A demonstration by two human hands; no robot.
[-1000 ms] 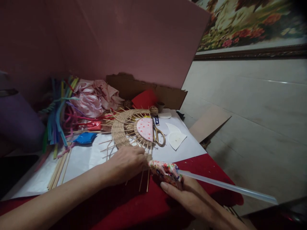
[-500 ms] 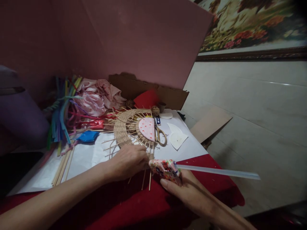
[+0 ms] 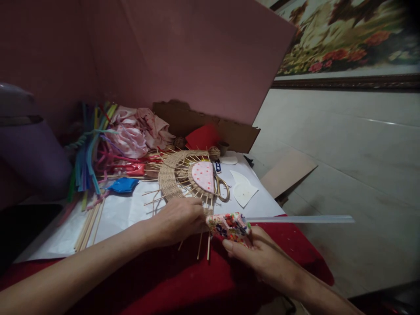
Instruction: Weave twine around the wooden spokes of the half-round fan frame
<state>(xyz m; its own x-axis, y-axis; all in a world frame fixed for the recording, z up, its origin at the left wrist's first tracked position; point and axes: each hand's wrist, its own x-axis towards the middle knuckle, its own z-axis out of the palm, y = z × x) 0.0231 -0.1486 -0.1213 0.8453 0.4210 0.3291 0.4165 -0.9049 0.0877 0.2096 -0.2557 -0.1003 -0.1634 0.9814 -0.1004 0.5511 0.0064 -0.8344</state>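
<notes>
My right hand (image 3: 247,251) grips a hot glue gun (image 3: 229,225) covered in flowery cloth. A long translucent glue stick (image 3: 302,219) juts from its back toward the right. The gun's front end is at the fingers of my left hand (image 3: 183,218), which is closed on the lower end of a half-round twine weaving (image 3: 170,177) with thin wooden sticks through it; the fingertips are partly hidden. At the weaving's centre sits a pink dotted half-circle (image 3: 202,176). Gold-handled scissors (image 3: 223,190) lie just right of it, their blades hidden underneath.
White paper (image 3: 131,218) covers part of the red tablecloth (image 3: 164,284). Cut white pieces (image 3: 243,190) lie on the right. To the left are wooden sticks (image 3: 89,223), a blue packet (image 3: 124,185), pipe cleaners (image 3: 87,162) and pink cloth (image 3: 131,135). Cardboard (image 3: 239,135) stands behind.
The glue gun has tilted, so its glue stick now points almost level instead of sloping down to the right. My left hand keeps its hold; the view has shifted slightly.
</notes>
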